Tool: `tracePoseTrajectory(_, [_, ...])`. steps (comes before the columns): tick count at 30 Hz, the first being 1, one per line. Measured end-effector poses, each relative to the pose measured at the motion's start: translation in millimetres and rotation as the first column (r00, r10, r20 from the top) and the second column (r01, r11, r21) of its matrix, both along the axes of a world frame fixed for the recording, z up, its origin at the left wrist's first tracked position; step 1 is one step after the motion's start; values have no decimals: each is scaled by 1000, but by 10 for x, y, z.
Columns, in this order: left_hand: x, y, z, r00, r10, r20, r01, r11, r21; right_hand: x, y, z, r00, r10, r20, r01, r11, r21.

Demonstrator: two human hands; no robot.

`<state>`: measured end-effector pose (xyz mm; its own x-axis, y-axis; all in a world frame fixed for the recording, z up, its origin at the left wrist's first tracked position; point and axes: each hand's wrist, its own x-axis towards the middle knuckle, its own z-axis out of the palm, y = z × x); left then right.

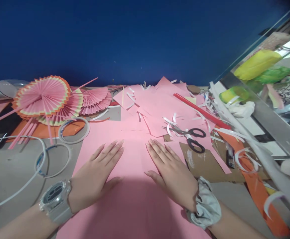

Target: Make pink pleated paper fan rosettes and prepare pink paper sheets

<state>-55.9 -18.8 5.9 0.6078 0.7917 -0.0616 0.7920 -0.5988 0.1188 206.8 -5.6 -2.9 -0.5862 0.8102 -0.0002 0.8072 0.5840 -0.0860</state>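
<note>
A large sheet of pink paper (135, 205) lies in front of me. My left hand (99, 171) rests flat on its left part, fingers stretched out and holding nothing; a clear watch (56, 200) is on that wrist. Flat on the right part of the sheet is my right hand (171, 171), its fingers also extended, with a grey scrunchie (206, 202) round the wrist. Black-handled scissors (191, 134) lie open just beyond my right hand. More pink paper pieces (157, 103) are piled past the fingertips.
Pleated paper fans (44, 94) with pink sticks sit at the back left. Tape rolls (74, 130) lie left of my hand. Cardboard (199, 166), a cutter (230, 157), an orange strip (254, 186) and paper scraps crowd the right. A blue panel (135, 36) stands behind.
</note>
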Motion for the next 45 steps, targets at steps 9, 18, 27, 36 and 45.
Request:
tracePoseTrajectory(9, [19, -12, -11, 1000, 10, -3, -10, 1000, 19, -50, -33, 21, 998, -59, 2, 59, 998, -11])
tracePoseTrajectory(18, [8, -10, -31, 1000, 0, -26, 2, 998, 57, -84, -66, 25, 994, -111, 8, 111, 994, -9])
tracePoseTrajectory(27, [30, -2, -48, 999, 13, 38, -14, 999, 43, -102, -75, 5, 993, -120, 23, 119, 993, 16])
tracePoseTrajectory(36, [46, -31, -38, 999, 25, 31, -27, 997, 71, -96, -90, -1, 989, -138, 50, 136, 990, 39])
tracePoseTrajectory(45, [58, -59, -35, 998, 49, 32, -51, 996, 76, -97, -105, -5, 986, -153, 61, 151, 987, 49])
